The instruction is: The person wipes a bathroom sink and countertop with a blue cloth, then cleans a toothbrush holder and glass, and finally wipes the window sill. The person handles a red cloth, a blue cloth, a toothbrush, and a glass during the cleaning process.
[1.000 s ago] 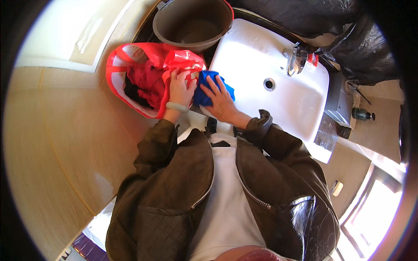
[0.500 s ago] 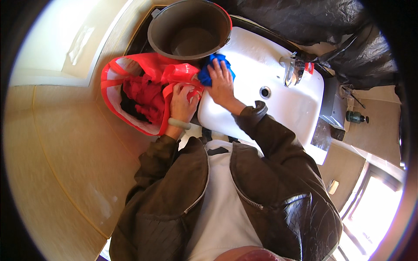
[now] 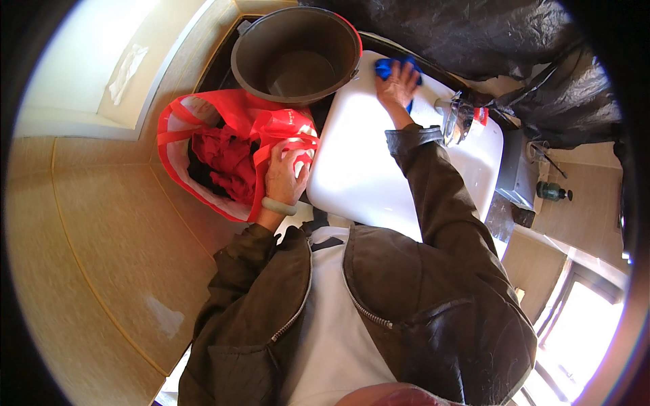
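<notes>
My right hand (image 3: pixel 398 86) presses a bunched blue cloth (image 3: pixel 386 68) against the far rim of the white sink (image 3: pixel 359 155); its fingers lie over the cloth, partly bent. My left hand (image 3: pixel 285 174), with a pale bangle on its wrist, is closed on the near right edge of a red shopping bag (image 3: pixel 233 108), by its handle. Inside the open bag are crumpled red cloth (image 3: pixel 223 159) and something dark. My left fingertips are partly hidden by the bag's folds.
A dark bucket (image 3: pixel 291 74) with a red outer side stands behind the bag, beside the sink. The chrome faucet (image 3: pixel 458 122) rises at the sink's right rear, partly behind my sleeve. Black plastic sheeting (image 3: pixel 460 34) hangs behind. A dark green bottle (image 3: pixel 552 191) sits at right.
My right hand has slid the blue cloth from the sink's left rim, near the bucket, rightward and back along the far rim. My left hand stays on the bag.
</notes>
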Demonstrator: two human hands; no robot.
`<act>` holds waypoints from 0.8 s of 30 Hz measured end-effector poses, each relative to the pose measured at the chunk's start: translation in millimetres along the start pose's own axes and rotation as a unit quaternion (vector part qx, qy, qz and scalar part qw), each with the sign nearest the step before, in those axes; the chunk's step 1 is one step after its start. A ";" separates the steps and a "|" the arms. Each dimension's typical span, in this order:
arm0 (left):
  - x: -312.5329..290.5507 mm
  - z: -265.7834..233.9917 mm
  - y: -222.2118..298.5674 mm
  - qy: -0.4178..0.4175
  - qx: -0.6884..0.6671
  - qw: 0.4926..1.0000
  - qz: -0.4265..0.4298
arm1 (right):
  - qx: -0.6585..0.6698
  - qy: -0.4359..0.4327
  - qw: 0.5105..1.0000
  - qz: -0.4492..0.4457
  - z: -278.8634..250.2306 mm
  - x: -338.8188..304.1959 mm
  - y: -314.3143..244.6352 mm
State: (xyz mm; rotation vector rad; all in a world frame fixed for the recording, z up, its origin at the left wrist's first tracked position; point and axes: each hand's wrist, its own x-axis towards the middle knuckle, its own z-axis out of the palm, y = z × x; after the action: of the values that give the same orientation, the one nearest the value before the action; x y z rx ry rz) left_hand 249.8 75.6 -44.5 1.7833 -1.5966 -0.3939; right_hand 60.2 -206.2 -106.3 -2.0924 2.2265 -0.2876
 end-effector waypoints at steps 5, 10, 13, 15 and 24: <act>-2.0 0.8 2.1 -0.014 -0.017 0.999 -0.036 | 0.070 -0.075 0.969 -0.225 -6.5 -31.1 -27.5; -1.9 4.6 1.0 -0.010 0.001 1.000 -0.018 | 0.062 -0.007 0.964 -0.259 3.4 -57.5 0.2; -2.7 6.4 -0.8 0.004 0.008 1.000 0.003 | 0.054 0.069 0.986 -0.139 14.0 -33.7 38.1; -5.1 6.7 -2.3 0.005 0.011 1.000 0.012 | 0.125 0.133 0.983 -0.033 15.2 -24.3 64.5; -13.2 12.7 3.3 0.000 0.027 0.999 0.033 | 0.203 0.082 0.954 -0.206 38.2 -83.2 -16.2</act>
State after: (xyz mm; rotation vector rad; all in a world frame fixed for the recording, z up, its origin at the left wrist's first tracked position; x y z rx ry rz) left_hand 236.7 84.5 -54.2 1.7658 -1.6752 -0.3234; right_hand 88.8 -127.6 -147.0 -2.3256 1.5865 -0.8887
